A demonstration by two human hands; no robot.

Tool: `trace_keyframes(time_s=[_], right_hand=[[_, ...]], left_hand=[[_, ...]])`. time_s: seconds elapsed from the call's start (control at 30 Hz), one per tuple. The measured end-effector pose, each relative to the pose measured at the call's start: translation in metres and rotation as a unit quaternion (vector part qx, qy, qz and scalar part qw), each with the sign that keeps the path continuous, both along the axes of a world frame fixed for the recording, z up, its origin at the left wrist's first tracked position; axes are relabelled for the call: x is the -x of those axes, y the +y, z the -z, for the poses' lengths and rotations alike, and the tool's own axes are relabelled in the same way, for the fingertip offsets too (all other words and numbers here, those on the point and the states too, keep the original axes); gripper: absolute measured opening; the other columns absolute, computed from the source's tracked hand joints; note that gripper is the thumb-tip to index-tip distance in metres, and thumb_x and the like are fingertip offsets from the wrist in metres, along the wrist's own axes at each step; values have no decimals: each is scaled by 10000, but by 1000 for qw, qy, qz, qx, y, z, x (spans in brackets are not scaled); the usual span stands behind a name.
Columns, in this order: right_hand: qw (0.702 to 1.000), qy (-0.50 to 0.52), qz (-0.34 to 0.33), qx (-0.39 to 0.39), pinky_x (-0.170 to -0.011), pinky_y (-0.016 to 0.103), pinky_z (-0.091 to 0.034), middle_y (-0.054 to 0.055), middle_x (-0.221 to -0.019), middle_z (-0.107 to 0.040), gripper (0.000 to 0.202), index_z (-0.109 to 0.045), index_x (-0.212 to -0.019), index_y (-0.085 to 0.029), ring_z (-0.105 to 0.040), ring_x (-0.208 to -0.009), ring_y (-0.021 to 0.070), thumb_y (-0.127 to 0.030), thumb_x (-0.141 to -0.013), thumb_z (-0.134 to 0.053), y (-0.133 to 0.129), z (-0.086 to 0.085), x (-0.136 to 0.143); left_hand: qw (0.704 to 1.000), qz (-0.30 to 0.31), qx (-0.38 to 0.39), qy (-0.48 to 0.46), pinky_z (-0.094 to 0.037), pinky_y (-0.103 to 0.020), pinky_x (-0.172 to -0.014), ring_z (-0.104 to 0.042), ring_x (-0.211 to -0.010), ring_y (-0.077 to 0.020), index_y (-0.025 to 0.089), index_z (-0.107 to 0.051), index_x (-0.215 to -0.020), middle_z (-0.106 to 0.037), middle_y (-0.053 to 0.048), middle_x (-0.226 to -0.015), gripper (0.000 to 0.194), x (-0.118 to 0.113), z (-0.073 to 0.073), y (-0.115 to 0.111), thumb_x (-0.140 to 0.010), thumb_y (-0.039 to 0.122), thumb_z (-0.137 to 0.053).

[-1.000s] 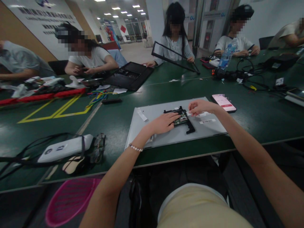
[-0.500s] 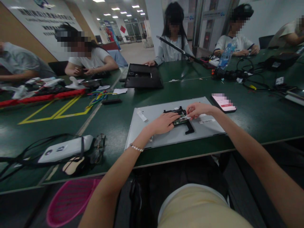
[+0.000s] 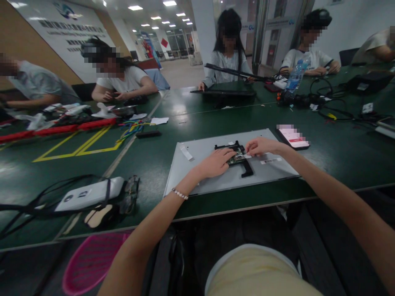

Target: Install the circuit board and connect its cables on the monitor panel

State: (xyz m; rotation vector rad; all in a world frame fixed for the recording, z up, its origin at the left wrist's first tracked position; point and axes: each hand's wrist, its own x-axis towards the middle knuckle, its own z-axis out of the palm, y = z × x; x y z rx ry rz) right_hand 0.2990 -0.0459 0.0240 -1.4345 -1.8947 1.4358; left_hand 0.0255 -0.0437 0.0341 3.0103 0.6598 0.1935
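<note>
A flat grey display panel (image 3: 210, 181) lies on the green table in front of me. On its middle sits a black plastic bracket (image 3: 247, 169) around a small green circuit board (image 3: 232, 160). My left hand (image 3: 217, 161) lies over the board's left side with its fingers stretched out and close together, covering part of board and bracket. At the board's right edge, my right hand (image 3: 257, 146) pinches a small white strip (image 3: 247, 156); its exact kind is too small to tell. White labels, including one with print (image 3: 271, 160), are on the panel.
A phone (image 3: 293, 137) lies beyond the panel's right corner. To the left are a white device with black straps (image 3: 89, 194), eyeglasses (image 3: 131, 193) and coloured wires (image 3: 131, 129). Across the table, a co-worker holds a black panel (image 3: 224, 93). A pink basket (image 3: 92, 261) is below the table edge.
The co-worker opposite has tipped the black panel nearly edge-on and shifted it right. My right hand has moved slightly, still pinching the white strip; my left hand stays on the board.
</note>
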Motion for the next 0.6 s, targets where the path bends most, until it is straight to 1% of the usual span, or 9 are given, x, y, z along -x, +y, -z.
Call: trace_keyframes(time_s=[0.13,0.23,0.33,0.47,0.6], right_hand=[[997,54,42,-33,-578,233,-421,11,-779,-645,266,-622,-902,-192,-554,-655,108,-374,-722,-692,-8,12,-2],[996,44,60,-46,-562,228,-410,16,-773,-650,287,-619,-904,-194,-560,-649,110,-405,-727,-700,-9,16,-1],[995,41,70,-57,-559,231,-416,26,-782,-672,283,-624,-915,-204,-590,-667,124,-419,-744,-690,-10,17,2],[994,56,78,-57,-595,243,-460,36,-818,-701,250,-635,-916,-209,-636,-713,143,-380,-743,-693,-12,20,6],[991,75,71,-82,-633,255,-489,17,-771,-699,228,-639,-905,-197,-645,-692,140,-350,-744,-687,-12,26,7]], left_hand=[[998,-33,-44,24,-323,-444,-1059,-538,-1184,-250,176,-506,-1305,-565,-112,-1316,428,-11,-8,-6,-890,176,-404],[995,-55,-87,14,-300,-458,-1053,-563,-1129,-250,180,-534,-1250,-591,-115,-1267,354,-27,-13,-16,-932,219,-384],[991,-54,-122,-4,-310,-448,-1035,-563,-1096,-250,174,-547,-1231,-594,-118,-1234,338,-41,-17,-27,-975,271,-349],[988,-42,-145,-17,-325,-426,-1025,-550,-1083,-244,169,-593,-1168,-590,-107,-1212,329,-50,-13,-33,-990,285,-341],[989,-30,-143,-35,-336,-417,-1025,-535,-1103,-238,166,-614,-1157,-591,-100,-1200,331,-47,-3,-29,-994,273,-346]])
